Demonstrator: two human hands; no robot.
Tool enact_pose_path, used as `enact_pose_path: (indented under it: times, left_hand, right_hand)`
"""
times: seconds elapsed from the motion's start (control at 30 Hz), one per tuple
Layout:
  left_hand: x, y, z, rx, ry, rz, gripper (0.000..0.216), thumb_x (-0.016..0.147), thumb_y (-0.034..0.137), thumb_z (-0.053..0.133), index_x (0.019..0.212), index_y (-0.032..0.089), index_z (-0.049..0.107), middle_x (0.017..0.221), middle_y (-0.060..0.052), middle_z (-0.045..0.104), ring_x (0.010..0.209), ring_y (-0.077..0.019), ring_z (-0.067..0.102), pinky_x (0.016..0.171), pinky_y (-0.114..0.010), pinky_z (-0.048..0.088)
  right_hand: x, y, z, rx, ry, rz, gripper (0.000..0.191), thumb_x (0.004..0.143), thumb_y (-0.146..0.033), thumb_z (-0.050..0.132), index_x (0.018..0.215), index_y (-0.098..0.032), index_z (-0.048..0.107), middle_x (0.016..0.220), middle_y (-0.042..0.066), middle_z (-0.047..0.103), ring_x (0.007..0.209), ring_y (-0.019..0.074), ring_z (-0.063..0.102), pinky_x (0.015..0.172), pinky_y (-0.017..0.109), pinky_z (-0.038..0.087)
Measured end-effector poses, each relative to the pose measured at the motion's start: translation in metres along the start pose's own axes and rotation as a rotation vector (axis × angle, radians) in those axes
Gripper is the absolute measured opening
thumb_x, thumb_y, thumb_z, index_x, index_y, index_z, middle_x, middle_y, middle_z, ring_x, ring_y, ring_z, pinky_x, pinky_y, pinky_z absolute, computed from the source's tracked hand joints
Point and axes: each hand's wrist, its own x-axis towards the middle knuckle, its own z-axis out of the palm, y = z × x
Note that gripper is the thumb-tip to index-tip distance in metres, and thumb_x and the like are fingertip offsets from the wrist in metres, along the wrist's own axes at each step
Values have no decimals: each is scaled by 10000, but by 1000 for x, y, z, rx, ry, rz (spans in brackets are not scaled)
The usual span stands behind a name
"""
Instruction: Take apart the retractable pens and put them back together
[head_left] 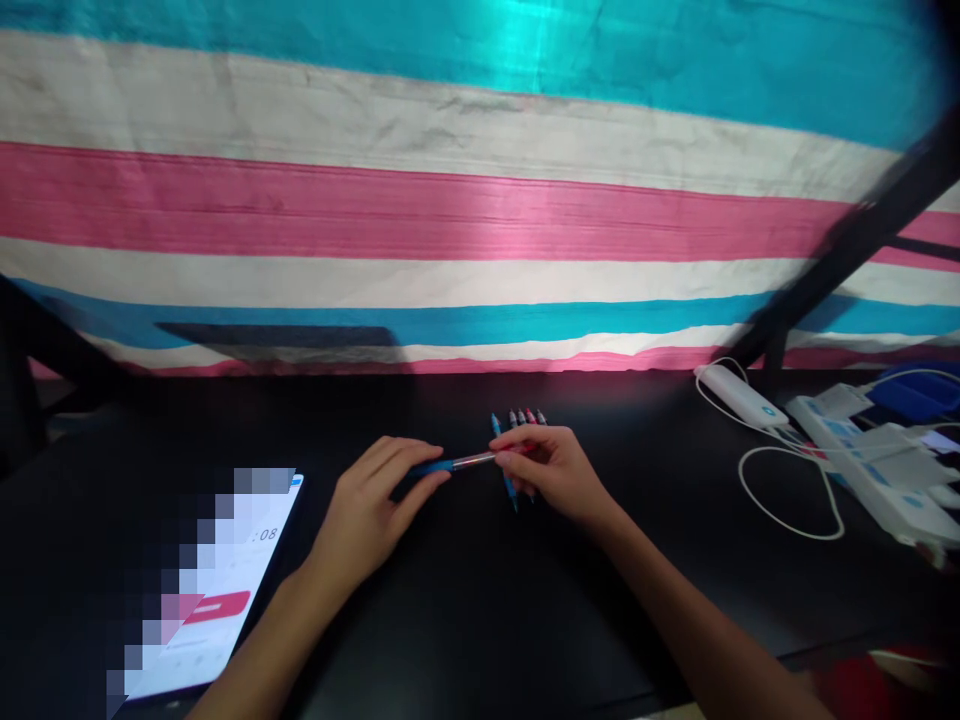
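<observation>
A slim pen [474, 460] lies level between my two hands, just above the black table. Its left part is blue, the middle looks clear or silvery, and some red shows at the right end. My left hand [379, 495] pinches the blue part between thumb and fingers. The other end is gripped by my right hand [559, 468], whose fingers partly cover it. Under and behind my right hand, several more pens [523, 417] lie side by side, mostly hidden. A blue pen [496, 424] is leftmost in that row, its lower tip showing below my fingers.
At the left a lit tablet or phone [225, 610] lies on the black table [465, 610]. A white power strip [862, 460] with plugs, a white device [742, 395] and loose cables occupy the right. A striped sheet [480, 220] hangs behind, with dark frame bars at both sides.
</observation>
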Motion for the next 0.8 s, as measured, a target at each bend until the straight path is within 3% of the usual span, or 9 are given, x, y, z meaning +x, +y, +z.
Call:
enact_pose_path:
  times: [0.2,0.4,0.8]
  left_hand:
    - [2,-6,-7,-87,-19,-220,168,843,305,634,993,232,661,938,-14,684,846,-167,640,725,-262,494]
    - [1,-6,-4,-261,17,-406,232,808,383,658,967,215,674,899,-23,702,834,-189,661,708,-272,512]
    - [1,-4,-4,-353,49,-427,254,794,384,677,971,202,686,914,-48,720,827,-204,686,713,-293,557]
  right_hand:
    - [0,-2,-6,165,47,10,226,740,-313,729,904,-160,701,610,-9,609,479,81,550,418,180,428]
    - [-3,-3,-6,201,35,32,180,739,-287,722,848,-151,682,568,-21,589,448,77,526,386,174,401]
    - [-3,-6,-13,196,-36,112,217,735,-315,721,869,-152,668,583,-25,583,445,67,503,370,154,352]
